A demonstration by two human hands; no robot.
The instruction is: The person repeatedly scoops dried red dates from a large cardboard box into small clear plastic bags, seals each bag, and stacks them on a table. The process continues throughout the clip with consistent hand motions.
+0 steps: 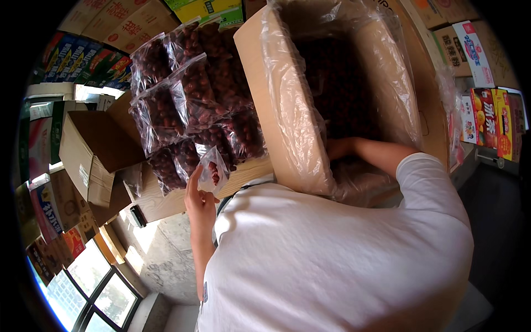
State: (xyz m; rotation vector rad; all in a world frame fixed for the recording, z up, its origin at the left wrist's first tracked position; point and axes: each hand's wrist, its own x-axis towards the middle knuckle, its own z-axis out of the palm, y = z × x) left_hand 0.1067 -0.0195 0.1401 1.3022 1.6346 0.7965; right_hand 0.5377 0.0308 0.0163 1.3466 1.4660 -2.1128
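Observation:
My left hand [200, 193] grips a small clear plastic bag [215, 176] with a few dried red dates inside. My right hand [339, 148] reaches into a large cardboard box [290, 124] lined with clear plastic film; its fingers are in shadow, so I cannot tell what they hold. Dark red dates [342, 87] lie deep in that box. Beside the box, to its left, several filled clear bags of dates [193, 91] lie in rows, close together, on a wooden table [164, 203].
An open, smaller cardboard box [89, 145] is at the left, near a small black object [137, 216] at the table's edge. Stacked cartons [128, 29] line the far left. More printed cartons [489, 120] stand at the right. A window [97, 286] is at lower left.

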